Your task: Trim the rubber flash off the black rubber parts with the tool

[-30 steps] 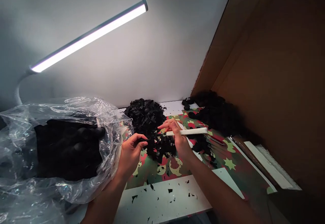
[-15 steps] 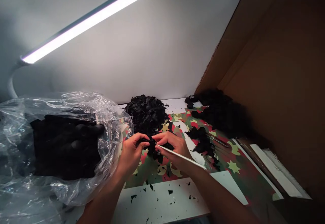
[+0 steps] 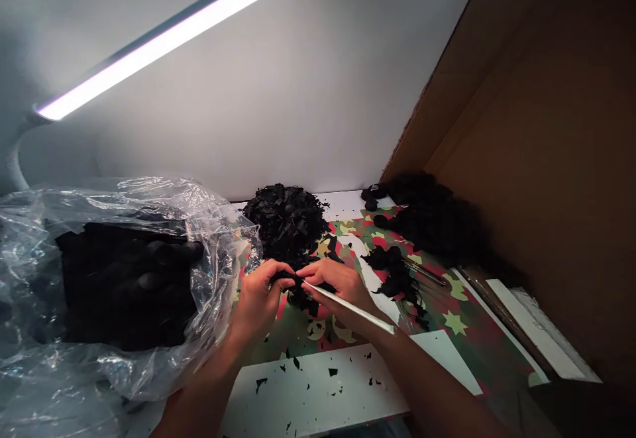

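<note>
My left hand [image 3: 258,300] pinches a small black piece [image 3: 283,275] between thumb and fingers; most of it is hidden. My right hand [image 3: 342,285] is closed around a slim white pen-like tool [image 3: 360,312], its tip meeting the black piece. Both hands' fingertips come close together there. Behind them rises a heap of black scraps [image 3: 285,216], with more loose bits just under the fingers. Right of my right hand lies a clump of shredded black material [image 3: 392,269], with a thin metallic tool [image 3: 424,271] beside it.
On the left is a clear plastic bag [image 3: 218,272] with black rounded pieces [image 3: 129,285] in it. A patterned sheet [image 3: 491,345] covers much of the white table [image 3: 318,391]. A dark pile [image 3: 437,222] lies by the cardboard wall [image 3: 536,126]. A tube lamp [image 3: 169,40] hangs above.
The white tool's back end has swung slightly left and its angle has shifted a little. Both hands stay in nearly the same place with the same holds.
</note>
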{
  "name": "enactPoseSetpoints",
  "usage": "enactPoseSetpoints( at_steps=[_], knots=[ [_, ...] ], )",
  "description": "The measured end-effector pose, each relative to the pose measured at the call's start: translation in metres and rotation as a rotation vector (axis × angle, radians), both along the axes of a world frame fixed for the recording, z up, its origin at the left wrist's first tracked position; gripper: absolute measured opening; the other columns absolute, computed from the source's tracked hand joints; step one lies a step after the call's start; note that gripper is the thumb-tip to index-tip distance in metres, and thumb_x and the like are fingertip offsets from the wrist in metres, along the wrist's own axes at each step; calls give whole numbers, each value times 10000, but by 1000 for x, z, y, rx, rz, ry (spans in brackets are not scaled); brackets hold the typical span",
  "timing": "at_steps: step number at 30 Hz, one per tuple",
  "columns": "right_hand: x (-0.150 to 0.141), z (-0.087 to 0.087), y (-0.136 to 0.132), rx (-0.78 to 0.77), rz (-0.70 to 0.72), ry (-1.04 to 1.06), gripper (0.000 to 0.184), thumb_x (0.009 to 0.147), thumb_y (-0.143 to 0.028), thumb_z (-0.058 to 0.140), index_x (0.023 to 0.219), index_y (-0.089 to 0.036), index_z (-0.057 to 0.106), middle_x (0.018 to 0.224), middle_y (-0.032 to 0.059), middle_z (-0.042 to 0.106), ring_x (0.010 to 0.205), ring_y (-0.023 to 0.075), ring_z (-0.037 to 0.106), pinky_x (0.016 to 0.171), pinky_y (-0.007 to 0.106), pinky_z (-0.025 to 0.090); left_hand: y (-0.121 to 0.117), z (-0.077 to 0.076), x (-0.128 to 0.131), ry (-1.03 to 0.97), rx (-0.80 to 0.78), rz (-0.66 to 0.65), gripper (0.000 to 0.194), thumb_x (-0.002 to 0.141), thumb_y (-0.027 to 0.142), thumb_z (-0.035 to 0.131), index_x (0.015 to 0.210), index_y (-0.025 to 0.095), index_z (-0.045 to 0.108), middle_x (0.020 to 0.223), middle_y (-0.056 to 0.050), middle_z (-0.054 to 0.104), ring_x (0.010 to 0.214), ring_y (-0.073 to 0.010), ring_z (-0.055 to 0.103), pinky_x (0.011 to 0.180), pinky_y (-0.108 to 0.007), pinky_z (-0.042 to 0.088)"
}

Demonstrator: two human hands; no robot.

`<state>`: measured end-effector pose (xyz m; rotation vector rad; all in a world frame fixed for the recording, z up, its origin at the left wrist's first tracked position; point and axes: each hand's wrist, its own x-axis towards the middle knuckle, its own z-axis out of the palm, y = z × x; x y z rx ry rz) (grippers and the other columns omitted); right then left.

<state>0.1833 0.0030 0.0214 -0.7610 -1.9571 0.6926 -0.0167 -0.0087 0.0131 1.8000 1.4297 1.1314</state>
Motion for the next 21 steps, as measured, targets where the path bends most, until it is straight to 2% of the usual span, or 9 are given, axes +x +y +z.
enactPoseSetpoints(
  at_steps=[3, 5, 8, 10, 13, 16, 21],
  knots=[
    [-3, -8, 2, 167, 8, -36, 181, 1013, -251, 532, 886, -218, 657, 1018, 70, 766, 916, 202, 706, 833, 350, 547, -2, 2, 2, 25, 18, 6, 146, 862, 124, 591, 854, 221, 701, 799, 12, 696, 756, -155, 618, 713, -263, 450],
    [-4, -12, 4, 196, -62, -60, 192, 1016, -223, 503, 904, -219, 659, 1004, 75, 762, 910, 207, 702, 841, 357, 541, -4, 4, 4, 15, 46, -7, 148, 853, 114, 594, 825, 219, 695, 770, 20, 689, 735, -147, 611, 700, -253, 446],
    [1, -13, 12, 5, -298, -63, 153, 989, -207, 536, 921, -221, 672, 947, 56, 756, 859, 208, 698, 803, 349, 532, -8, 8, 8, -72, 63, -38, 142, 848, 117, 598, 801, 217, 688, 751, 26, 674, 711, -134, 601, 680, -235, 449],
    [6, -12, 18, -169, -365, -55, 102, 941, -192, 605, 878, -223, 678, 894, 32, 757, 816, 204, 702, 772, 341, 524, -9, 9, 9, -164, 29, -32, 115, 850, 144, 613, 814, 217, 694, 753, 27, 663, 702, -127, 596, 663, -223, 456],
    [8, -12, 22, -289, -275, 9, 145, 869, -176, 680, 732, -207, 641, 975, 38, 758, 866, 207, 707, 797, 341, 527, -7, 8, 8, -317, -67, -19, 60, 838, 191, 648, 831, 210, 704, 755, 25, 654, 690, -122, 592, 647, -210, 469],
    [4, -9, 17, -262, -217, 126, 173, 862, -189, 700, 706, -201, 626, 1040, 53, 735, 936, 206, 690, 834, 342, 525, -5, 7, 6, -408, -124, -21, 39, 814, 224, 679, 821, 198, 707, 773, 16, 663, 701, -126, 596, 651, -209, 482],
    [1, 4, 1, -193, -98, 264, 127, 903, -204, 698, 787, -212, 648, 963, 40, 746, 873, 176, 698, 771, 299, 536, -4, 8, 6, -395, -145, 16, 45, 806, 219, 676, 815, 192, 711, 775, 14, 670, 706, -126, 595, 658, -209, 478]
  ],
)
